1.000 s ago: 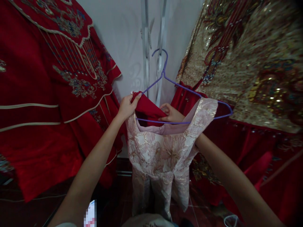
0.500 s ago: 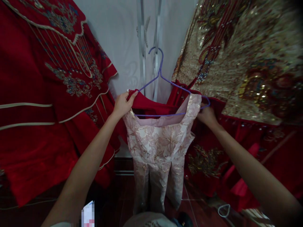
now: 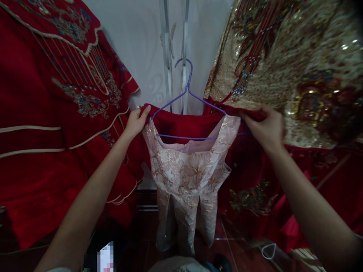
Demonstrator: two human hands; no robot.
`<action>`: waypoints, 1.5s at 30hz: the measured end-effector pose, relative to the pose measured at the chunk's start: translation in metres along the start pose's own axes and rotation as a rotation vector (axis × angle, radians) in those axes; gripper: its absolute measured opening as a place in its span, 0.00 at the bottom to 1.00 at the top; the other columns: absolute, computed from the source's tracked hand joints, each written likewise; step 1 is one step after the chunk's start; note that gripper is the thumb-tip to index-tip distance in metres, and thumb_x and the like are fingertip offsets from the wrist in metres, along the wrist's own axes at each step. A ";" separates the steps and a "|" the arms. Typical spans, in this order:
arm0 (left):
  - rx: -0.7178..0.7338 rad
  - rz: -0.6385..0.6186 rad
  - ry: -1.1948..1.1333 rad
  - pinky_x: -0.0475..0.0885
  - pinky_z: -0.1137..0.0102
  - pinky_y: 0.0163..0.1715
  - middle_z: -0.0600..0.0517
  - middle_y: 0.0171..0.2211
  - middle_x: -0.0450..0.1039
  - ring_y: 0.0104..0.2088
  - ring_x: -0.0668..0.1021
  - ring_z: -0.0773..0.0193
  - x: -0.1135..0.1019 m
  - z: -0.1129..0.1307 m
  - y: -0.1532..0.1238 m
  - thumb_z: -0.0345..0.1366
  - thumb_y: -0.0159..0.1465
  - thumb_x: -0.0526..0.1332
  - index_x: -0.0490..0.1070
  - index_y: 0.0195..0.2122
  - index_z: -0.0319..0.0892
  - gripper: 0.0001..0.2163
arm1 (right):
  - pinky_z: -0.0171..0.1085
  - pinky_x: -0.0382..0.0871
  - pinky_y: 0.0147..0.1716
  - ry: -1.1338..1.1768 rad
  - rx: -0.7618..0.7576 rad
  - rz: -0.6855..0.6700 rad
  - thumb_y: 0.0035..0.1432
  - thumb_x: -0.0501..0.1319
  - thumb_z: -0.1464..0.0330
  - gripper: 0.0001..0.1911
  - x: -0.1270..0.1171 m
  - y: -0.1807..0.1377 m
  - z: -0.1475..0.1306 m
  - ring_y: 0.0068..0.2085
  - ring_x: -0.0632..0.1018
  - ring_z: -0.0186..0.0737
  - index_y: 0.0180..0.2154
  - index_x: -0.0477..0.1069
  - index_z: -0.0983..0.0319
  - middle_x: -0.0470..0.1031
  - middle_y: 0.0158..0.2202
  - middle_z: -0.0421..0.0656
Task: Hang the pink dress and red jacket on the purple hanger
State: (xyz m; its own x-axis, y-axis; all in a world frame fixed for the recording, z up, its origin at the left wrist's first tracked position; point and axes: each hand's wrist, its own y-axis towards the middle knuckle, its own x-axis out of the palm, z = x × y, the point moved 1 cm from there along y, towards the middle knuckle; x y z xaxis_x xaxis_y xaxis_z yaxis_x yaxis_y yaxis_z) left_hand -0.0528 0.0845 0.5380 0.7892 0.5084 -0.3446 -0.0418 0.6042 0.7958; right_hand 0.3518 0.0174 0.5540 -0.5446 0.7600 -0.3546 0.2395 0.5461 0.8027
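Note:
A pale pink floral dress (image 3: 184,170) hangs by its wide straps on a purple hanger (image 3: 189,75). Behind its neckline, red cloth (image 3: 178,124) stretches across between my hands. My left hand (image 3: 136,122) pinches the red cloth's edge beside the dress's left strap. On the other side, my right hand (image 3: 268,126) is closed on a fold of the same cloth, just beyond the hanger's right end. The lower part of the red cloth is hidden behind the dress.
Red embroidered garments (image 3: 68,124) fill the left side. At right hangs a gold sequined garment (image 3: 278,71), with red skirts (image 3: 255,211) below it. A white door with metal handles (image 3: 167,45) stands behind. Dark red floor tiles (image 3: 227,226) show below.
My right hand has risen from the hanger's right end and now draws the red cloth up and outward. My left hand shifted slightly left, and the red cloth spreads wider behind the dress.

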 end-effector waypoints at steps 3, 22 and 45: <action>0.056 0.158 0.283 0.66 0.70 0.35 0.50 0.29 0.69 0.31 0.72 0.64 -0.018 -0.006 -0.016 0.47 0.64 0.54 0.68 0.31 0.40 0.15 | 0.37 0.62 0.32 -0.270 -0.210 0.074 0.54 0.62 0.60 0.10 0.002 -0.021 -0.024 0.36 0.73 0.44 0.34 0.71 0.61 0.74 0.37 0.49; 0.037 0.002 0.491 0.68 0.68 0.33 0.48 0.33 0.74 0.31 0.77 0.60 -0.044 0.013 -0.043 0.39 0.60 0.58 0.65 0.44 0.39 0.13 | 0.38 0.61 0.30 -0.051 -0.059 -0.114 0.62 0.51 0.54 0.15 0.025 -0.035 -0.021 0.26 0.72 0.41 0.35 0.65 0.59 0.71 0.27 0.44; -0.066 -0.261 -0.111 0.63 0.72 0.28 0.56 0.28 0.65 0.26 0.71 0.68 0.037 0.080 -0.082 0.39 0.66 0.51 0.57 0.40 0.44 0.05 | 0.35 0.63 0.33 0.425 -0.050 -0.285 0.57 0.54 0.66 0.07 0.090 -0.085 -0.097 0.32 0.73 0.38 0.39 0.57 0.58 0.69 0.33 0.41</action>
State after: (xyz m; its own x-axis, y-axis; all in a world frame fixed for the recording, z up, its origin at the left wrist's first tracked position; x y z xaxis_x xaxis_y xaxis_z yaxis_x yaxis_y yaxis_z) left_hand 0.0287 0.0043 0.4996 0.8403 0.2625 -0.4743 0.1346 0.7465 0.6516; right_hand 0.2045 0.0056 0.5000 -0.8636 0.3673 -0.3453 0.0006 0.6856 0.7280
